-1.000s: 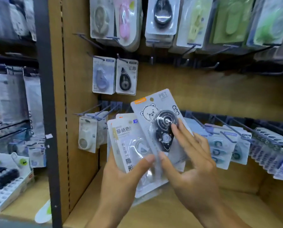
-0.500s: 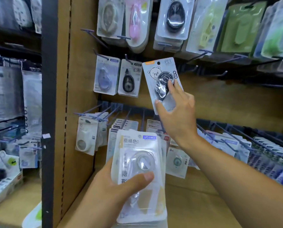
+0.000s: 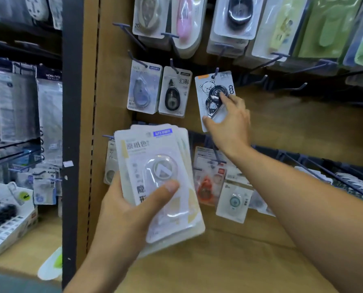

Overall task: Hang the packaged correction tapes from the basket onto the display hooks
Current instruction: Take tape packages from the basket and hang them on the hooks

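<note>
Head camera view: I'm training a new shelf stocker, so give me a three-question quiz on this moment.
1. True or false: the white bear-print card with a black correction tape has its hole at a dark metal display hook.
2. Which hand grips the stack of white blister-packed correction tapes? A left hand B right hand
3. Fill in: the bear-print card hangs to the ___ of the pale card with a black teardrop correction tape.

Key: 1 true; 2 A; 3 right
</note>
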`<action>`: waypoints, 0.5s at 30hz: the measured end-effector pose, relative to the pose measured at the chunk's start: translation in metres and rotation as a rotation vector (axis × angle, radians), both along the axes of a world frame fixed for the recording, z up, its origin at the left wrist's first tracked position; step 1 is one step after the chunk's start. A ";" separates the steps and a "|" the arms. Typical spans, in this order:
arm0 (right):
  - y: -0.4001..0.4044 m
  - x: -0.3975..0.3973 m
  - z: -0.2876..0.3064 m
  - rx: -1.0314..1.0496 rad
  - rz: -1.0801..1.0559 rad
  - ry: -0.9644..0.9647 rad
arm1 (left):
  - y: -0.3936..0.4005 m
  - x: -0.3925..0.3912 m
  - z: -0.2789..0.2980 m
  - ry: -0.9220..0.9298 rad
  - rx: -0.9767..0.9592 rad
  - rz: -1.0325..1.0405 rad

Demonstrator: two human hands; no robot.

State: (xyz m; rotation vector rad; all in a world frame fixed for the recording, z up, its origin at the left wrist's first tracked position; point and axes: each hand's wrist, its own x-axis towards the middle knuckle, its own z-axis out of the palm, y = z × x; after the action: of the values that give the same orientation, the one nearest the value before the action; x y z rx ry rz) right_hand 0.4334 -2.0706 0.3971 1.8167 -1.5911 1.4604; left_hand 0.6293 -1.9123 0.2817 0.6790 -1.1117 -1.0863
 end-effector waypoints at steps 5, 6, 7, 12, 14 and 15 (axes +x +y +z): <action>-0.037 0.005 0.015 0.106 -0.120 0.014 | -0.014 0.006 -0.005 0.108 -0.024 0.086; -0.043 0.007 0.018 0.120 -0.152 0.021 | -0.016 0.007 -0.005 0.121 -0.026 0.076; -0.050 0.009 0.020 0.132 -0.180 0.032 | -0.019 0.009 -0.006 0.127 -0.027 0.060; -0.081 0.013 0.028 0.203 -0.177 -0.029 | -0.027 0.016 -0.009 0.106 -0.004 0.018; -0.088 0.012 0.029 0.232 -0.069 -0.118 | -0.028 0.017 -0.011 0.101 0.012 -0.010; -0.090 0.011 0.029 0.243 -0.019 -0.156 | -0.028 0.018 -0.012 0.102 0.017 -0.022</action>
State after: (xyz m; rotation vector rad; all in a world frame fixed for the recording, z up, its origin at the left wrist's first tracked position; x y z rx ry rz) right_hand 0.4440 -2.1611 0.4263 1.8453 -1.9314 1.4880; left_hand 0.6473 -1.9407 0.2701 0.6194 -1.0257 -1.1386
